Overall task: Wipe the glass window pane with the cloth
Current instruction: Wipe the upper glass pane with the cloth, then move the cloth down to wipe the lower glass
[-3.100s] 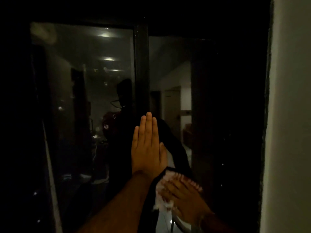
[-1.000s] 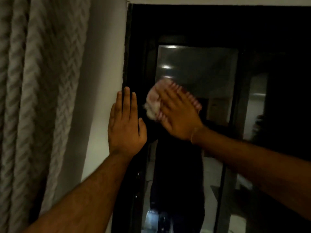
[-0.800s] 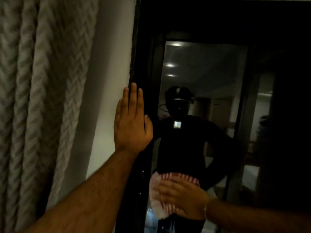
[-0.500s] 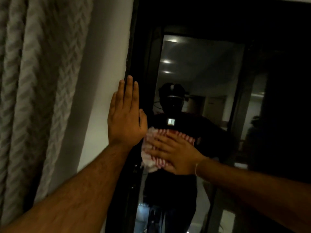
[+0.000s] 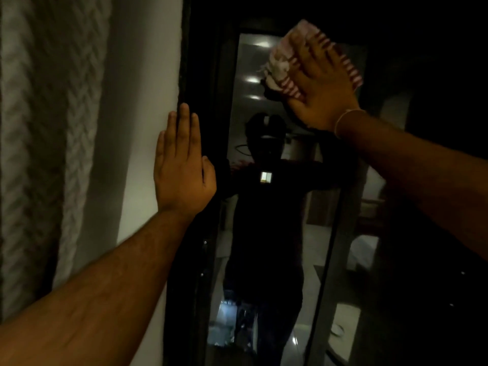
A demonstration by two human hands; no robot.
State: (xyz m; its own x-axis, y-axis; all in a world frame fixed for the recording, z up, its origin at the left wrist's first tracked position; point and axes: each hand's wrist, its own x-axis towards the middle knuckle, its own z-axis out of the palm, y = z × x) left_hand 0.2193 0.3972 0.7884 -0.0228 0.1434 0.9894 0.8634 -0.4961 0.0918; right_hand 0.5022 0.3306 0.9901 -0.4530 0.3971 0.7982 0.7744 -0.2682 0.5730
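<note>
The glass window pane (image 5: 277,247) is dark and mirrors the room and a person's silhouette. My right hand (image 5: 320,93) lies flat with straight fingers high on the glass, pressing a crumpled red-and-white striped cloth (image 5: 284,66) against the pane near its top. My left hand (image 5: 182,167) rests flat, fingers straight and together, across the edge where the white wall meets the black window frame (image 5: 198,75). It holds nothing.
A white wall (image 5: 137,128) borders the window on the left, with a patterned grey curtain (image 5: 45,128) hanging beside it. A dark vertical mullion (image 5: 340,247) divides the pane from a second, darker pane (image 5: 422,207) on the right.
My right hand has swept the cloth up the glass from chest height to near the top of the pane. My left hand has stayed on the frame edge.
</note>
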